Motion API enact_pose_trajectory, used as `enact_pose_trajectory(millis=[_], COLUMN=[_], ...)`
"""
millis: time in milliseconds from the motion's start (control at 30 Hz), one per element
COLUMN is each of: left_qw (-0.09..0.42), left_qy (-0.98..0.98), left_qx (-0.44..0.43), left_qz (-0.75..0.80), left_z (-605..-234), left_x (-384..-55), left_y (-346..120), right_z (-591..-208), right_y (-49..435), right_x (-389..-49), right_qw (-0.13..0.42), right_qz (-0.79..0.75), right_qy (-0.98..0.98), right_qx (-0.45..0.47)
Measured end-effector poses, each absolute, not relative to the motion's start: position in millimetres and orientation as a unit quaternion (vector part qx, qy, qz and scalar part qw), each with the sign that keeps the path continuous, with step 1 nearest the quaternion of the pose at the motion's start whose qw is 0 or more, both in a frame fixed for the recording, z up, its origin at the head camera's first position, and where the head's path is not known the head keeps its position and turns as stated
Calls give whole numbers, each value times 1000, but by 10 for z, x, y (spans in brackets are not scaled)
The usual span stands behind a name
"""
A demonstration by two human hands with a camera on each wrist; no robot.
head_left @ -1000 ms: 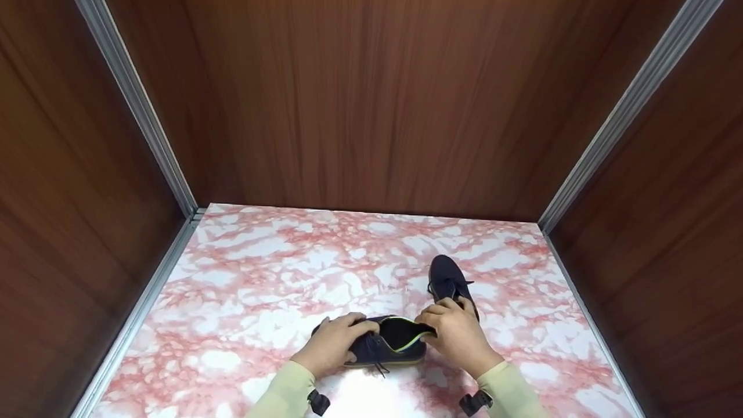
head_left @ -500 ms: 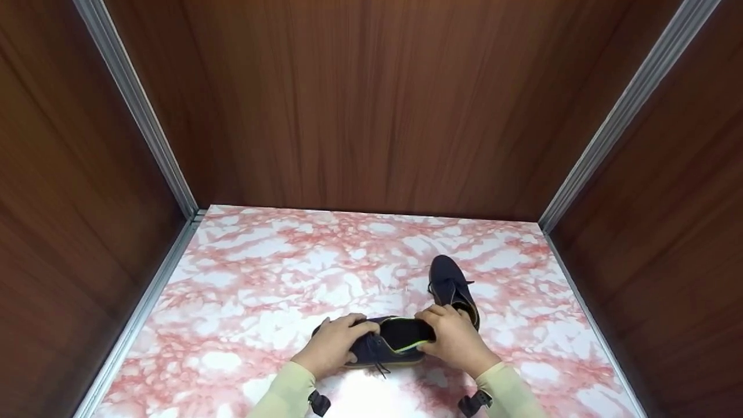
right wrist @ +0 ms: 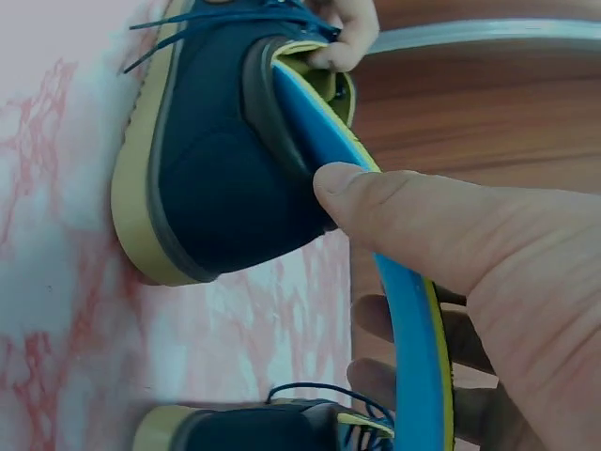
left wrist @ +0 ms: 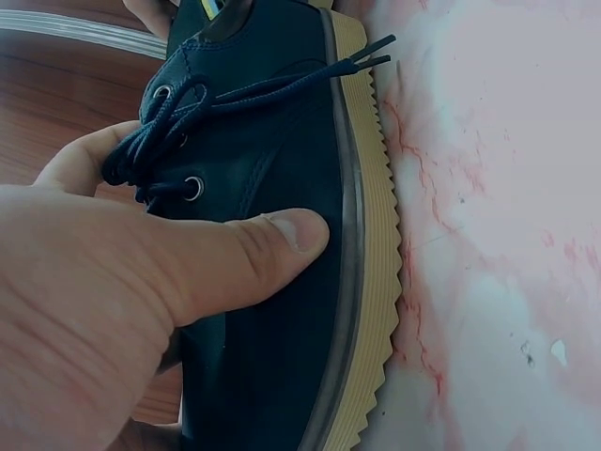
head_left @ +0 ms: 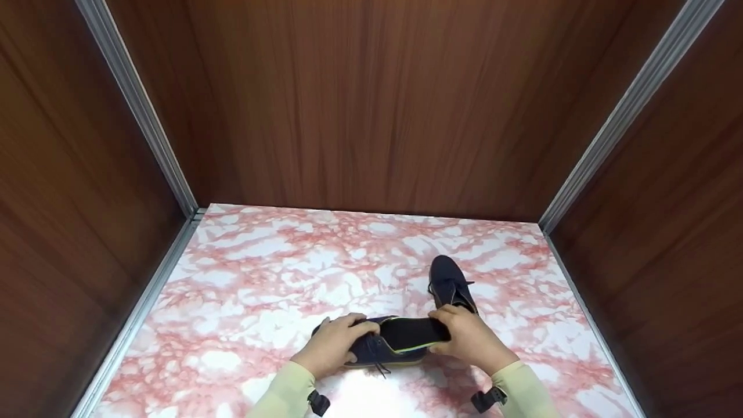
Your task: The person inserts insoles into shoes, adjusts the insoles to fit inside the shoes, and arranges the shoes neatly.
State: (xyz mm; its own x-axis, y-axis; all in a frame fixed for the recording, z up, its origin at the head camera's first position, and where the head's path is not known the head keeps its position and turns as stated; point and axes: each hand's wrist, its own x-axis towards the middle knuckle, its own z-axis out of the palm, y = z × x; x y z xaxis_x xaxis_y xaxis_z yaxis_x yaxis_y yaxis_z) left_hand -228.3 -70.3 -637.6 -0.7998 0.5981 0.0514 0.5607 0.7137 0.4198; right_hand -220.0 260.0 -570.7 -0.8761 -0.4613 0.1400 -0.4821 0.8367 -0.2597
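A dark navy lace-up shoe (head_left: 377, 353) with a tan sole lies sideways on the floor, toe to the left. My left hand (head_left: 334, 343) grips its front part, the thumb (left wrist: 272, 249) pressed on the side below the laces. In my right hand (head_left: 471, 339), at the heel end, is an insole (head_left: 413, 334), dark on top. The right wrist view shows the insole's blue underside (right wrist: 413, 348) and yellow edge, pinched between thumb and fingers. One end sits inside the shoe opening; the other sticks out past the heel. The end inside is hidden.
A matching navy shoe (head_left: 446, 276) stands just beyond my right hand, toe pointing away. The surface (head_left: 278, 273) has a red and white marbled pattern. Brown wood-grain panels (head_left: 371, 104) with metal corner rails (head_left: 627, 98) enclose the back and sides.
My right hand has moved to the right, drawing the insole partly out past the heel. The insole looked bent earlier and is now flatter. The left hand and the shoe stay put.
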Motion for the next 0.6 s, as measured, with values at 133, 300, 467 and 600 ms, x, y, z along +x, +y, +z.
enact_pose_trajectory(millis=[133, 300, 467, 600], left_qw=[37, 37, 35, 44], left_qy=[926, 924, 923, 924], left_qx=[312, 313, 315, 313], left_qz=[210, 217, 218, 214], left_z=[-6361, -6353, -6354, -6361], left_x=[-2287, -2296, -2299, -2291], left_y=[-699, -692, -692, -696], right_z=[-5657, -5594, -5551, -5565], right_y=[2568, 2494, 2431, 2410], right_x=[-2191, -2156, -2121, -2108], right_qw=[92, 150, 169, 178], right_qz=[126, 95, 78, 68], right_qy=[-949, -942, -940, -937], right_qx=[275, 285, 286, 292])
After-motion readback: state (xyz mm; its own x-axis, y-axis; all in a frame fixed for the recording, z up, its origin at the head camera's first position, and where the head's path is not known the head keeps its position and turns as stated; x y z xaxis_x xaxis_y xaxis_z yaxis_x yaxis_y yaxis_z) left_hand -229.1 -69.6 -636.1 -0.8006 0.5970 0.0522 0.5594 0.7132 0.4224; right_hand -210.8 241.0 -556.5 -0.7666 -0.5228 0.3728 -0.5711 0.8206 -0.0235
